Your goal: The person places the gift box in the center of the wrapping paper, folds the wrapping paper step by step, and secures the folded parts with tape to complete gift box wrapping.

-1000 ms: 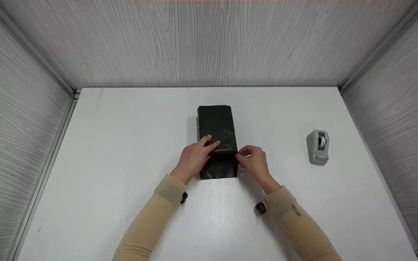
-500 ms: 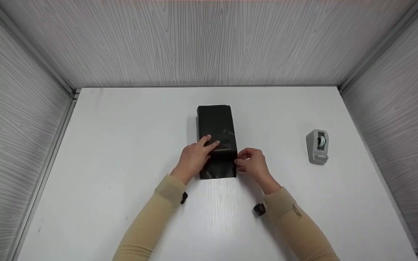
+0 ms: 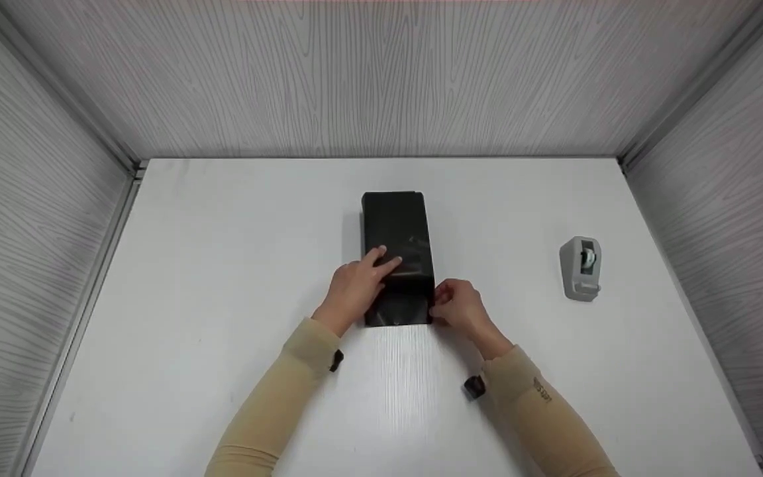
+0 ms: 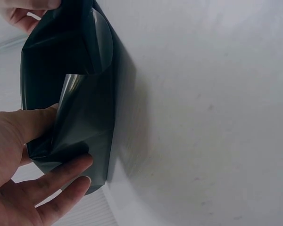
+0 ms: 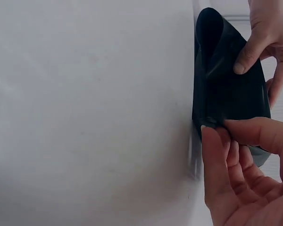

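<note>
A long box-shaped bundle in glossy black wrapping (image 3: 395,225) lies on the white table. At its near end the wrapping stands loose, with curled side folds and an open pocket, as the left wrist view shows. My left hand (image 3: 350,295) rests on the bundle's near left corner, two fingers spread on top. Its thumb (image 4: 40,123) presses inside the pocket, and two more fingers touch the side. My right hand (image 3: 461,308) pinches the wrapping's edge at the near right corner between thumb and fingers, low by the tabletop in the right wrist view.
A grey tape dispenser (image 3: 580,270) with a roll in it stands on the right part of the white table (image 3: 236,252). Wood-grain panels (image 3: 381,79) enclose the table at the back and on both sides.
My right hand has slid along the bundle's right edge toward the near end, drawing the wrapping's edge with it. My left hand stays in place on top.
</note>
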Available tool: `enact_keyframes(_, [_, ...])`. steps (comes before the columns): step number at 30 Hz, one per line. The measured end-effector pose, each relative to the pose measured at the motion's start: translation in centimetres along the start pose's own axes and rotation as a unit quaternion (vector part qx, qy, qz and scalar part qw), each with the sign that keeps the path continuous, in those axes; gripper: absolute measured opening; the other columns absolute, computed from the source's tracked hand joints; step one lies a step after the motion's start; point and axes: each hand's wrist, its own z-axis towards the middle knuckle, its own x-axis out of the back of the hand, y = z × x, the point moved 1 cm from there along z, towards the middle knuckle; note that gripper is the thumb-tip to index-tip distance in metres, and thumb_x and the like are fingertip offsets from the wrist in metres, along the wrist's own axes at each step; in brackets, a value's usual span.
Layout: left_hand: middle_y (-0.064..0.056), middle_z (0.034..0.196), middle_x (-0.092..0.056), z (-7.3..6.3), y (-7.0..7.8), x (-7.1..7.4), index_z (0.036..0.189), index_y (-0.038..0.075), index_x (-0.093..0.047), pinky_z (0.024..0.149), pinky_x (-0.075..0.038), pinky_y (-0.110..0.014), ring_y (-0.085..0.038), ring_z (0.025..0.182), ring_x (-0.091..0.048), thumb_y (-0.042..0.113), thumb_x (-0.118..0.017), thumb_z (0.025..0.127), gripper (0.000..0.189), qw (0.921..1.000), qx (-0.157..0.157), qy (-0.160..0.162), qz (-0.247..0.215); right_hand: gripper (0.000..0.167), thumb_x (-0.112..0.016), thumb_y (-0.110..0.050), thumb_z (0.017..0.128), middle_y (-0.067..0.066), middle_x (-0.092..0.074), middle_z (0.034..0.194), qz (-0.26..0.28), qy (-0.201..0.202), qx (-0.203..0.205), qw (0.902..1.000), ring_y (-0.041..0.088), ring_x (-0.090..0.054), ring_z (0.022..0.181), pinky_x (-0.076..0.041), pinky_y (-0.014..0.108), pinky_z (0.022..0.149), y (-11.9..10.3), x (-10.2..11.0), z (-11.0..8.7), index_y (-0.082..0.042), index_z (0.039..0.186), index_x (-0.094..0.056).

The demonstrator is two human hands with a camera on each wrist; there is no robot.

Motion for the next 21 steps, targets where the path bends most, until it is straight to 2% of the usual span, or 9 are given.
enact_keyframes(6, [-0.01, 0.144, -0.046, 0.05, 0.01, 0.11, 0.142, 0.026, -0.055, 0.075, -0.053, -0.041, -0.029, 0.079, -0.064, 0.014, -0.072, 0.091, 0.055, 1.0, 0.002, -0.005, -0.008, 0.031, -0.072, 0.016, 0.071, 0.009, -0.058, 0.078, -0.002, -0.042, -0.023, 0.9989, 0.019, -0.059, 0.059, -0.055, 0.033, 0.055, -0.12, -0.02, -0.07, 0.0, 0.094, -0.058])
enact_keyframes(9, [-0.01, 0.145, -0.045, 0.02, 0.0, 0.13, 0.142, 0.026, -0.054, 0.077, -0.053, -0.041, -0.03, 0.082, -0.064, 0.014, -0.072, 0.091, 0.055, 0.9999, 0.003, -0.005, -0.011, 0.034, -0.072, 0.016, 0.071, 0.01, -0.06, 0.081, -0.001, -0.045, -0.025, 0.9987, 0.02, -0.06, 0.061, -0.056, 0.034, 0.056, -0.12, -0.01, -0.1, 0.0, 0.097, -0.057])
enact_keyframes(12, [-0.01, 0.145, -0.044, 0.0, -0.01, 0.07, 0.143, 0.027, -0.054, 0.079, -0.053, -0.041, -0.03, 0.083, -0.064, 0.015, -0.071, 0.092, 0.056, 0.9999, 0.006, -0.006, -0.011, 0.03, -0.074, 0.009, 0.076, 0.011, -0.06, 0.082, -0.001, -0.039, -0.016, 0.9991, 0.023, -0.063, 0.064, -0.056, 0.035, 0.058, -0.16, 0.06, -0.23, -0.001, 0.098, -0.058])
enact_keyframes(17, [-0.01, 0.146, -0.044, 0.02, 0.02, 0.02, 0.143, 0.027, -0.054, 0.078, -0.053, -0.041, -0.029, 0.081, -0.063, 0.015, -0.072, 0.091, 0.056, 0.9999, 0.006, -0.003, -0.014, 0.016, -0.075, -0.001, 0.081, 0.008, -0.064, 0.083, -0.027, -0.009, 0.028, 0.9992, 0.023, -0.066, 0.07, -0.055, 0.034, 0.06, -0.12, 0.13, -0.56, -0.002, 0.092, -0.063])
enact_keyframes(21, [-0.01, 0.145, -0.045, 0.02, -0.01, 0.02, 0.143, 0.027, -0.054, 0.078, -0.053, -0.04, -0.029, 0.08, -0.063, 0.016, -0.072, 0.091, 0.056, 0.9999, 0.007, -0.002, -0.012, 0.009, -0.073, 0.0, 0.081, 0.005, -0.067, 0.084, -0.077, 0.022, 0.087, 0.993, 0.02, -0.066, 0.077, -0.053, 0.035, 0.065, -0.05, -0.11, -0.66, -0.005, 0.086, -0.066])
